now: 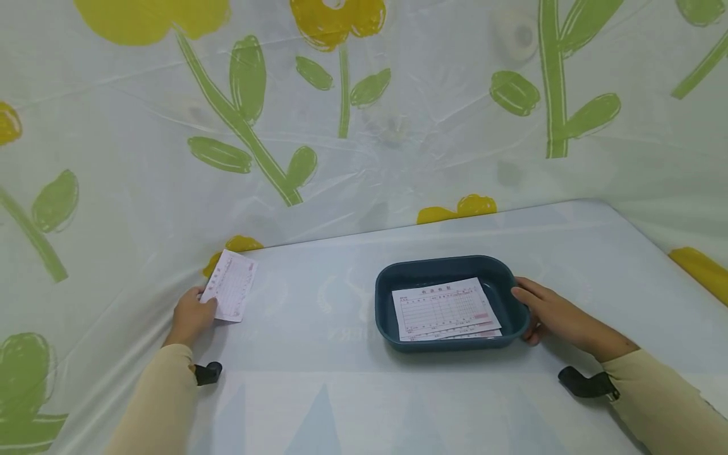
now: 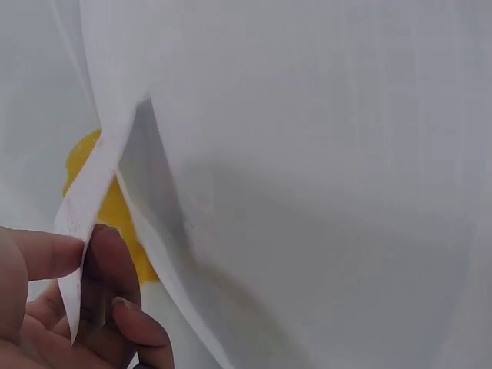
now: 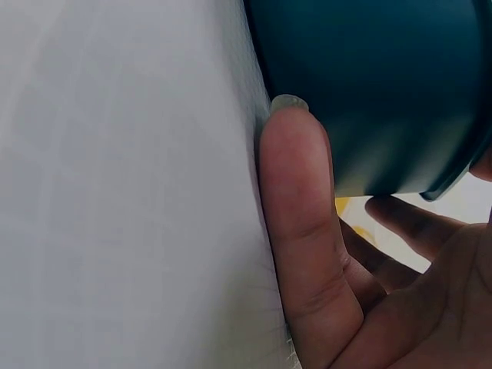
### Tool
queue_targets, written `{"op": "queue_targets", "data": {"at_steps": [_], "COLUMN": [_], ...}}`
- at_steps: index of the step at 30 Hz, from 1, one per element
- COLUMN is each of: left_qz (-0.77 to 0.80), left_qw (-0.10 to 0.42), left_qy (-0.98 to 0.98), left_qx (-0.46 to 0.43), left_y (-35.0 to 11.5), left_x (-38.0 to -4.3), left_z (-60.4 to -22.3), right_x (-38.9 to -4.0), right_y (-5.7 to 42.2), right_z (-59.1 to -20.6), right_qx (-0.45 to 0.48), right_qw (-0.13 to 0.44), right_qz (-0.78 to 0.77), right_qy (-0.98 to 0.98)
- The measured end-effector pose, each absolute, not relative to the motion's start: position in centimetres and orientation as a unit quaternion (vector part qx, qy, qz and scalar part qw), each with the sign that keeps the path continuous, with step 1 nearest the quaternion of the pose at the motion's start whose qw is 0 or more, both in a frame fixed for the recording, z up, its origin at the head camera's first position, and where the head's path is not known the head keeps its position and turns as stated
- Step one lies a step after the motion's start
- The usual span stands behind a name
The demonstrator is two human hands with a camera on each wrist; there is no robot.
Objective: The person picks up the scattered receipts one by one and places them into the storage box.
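Note:
My left hand pinches a printed receipt slip between thumb and fingers at the table's left edge. In the left wrist view the slip appears nearly edge-on, bent along its length. At the right, my right hand grips the end of a dark teal plastic tray, thumb by the rim and fingers low along the outer wall. One finger lies beside the table surface under the tray's side in the right wrist view. Several overlapping receipt slips lie inside the tray, with red and dark print.
The table has a pale cover with faint blue triangles near the front. Behind and to the left hangs a whitish sheet with yellow flowers and green stems, meeting the table's back edge. Dark wrist mounts stick out from both sleeves.

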State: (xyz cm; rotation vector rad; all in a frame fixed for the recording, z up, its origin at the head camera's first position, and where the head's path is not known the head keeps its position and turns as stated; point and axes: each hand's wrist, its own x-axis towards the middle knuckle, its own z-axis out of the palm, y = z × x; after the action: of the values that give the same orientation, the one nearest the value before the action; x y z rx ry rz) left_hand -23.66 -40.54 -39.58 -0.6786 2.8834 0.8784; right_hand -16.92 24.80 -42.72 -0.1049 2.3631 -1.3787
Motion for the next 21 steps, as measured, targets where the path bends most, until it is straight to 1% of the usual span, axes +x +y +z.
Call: {"op": "queue_targets", "data": {"at_steps": [4, 12, 21], "left_qz": [0.293, 0.331, 0.346], "left_qw": [0.009, 0.011, -0.004], "left_qy": [0.931, 0.92, 0.923], "left_qx": [-0.219, -0.212, -0.166], "left_y": [-39.4, -36.6, -32.7], "left_x": [-23.8, -23.8, -23.7], "left_z": [-39.3, -38.6, -37.8], "right_x": [-16.9, -16.8, -16.9], "right_y": [24.8, 24.7, 24.8], "right_z": [-42.7, -42.6, -42.7], "right_qx": [-0.036, -0.033, -0.032], "right_qw": [0.202, 0.203, 0.206], "right_qz": [-0.489, -0.48, -0.479], "right_qy": [0.848, 0.853, 0.853]}}
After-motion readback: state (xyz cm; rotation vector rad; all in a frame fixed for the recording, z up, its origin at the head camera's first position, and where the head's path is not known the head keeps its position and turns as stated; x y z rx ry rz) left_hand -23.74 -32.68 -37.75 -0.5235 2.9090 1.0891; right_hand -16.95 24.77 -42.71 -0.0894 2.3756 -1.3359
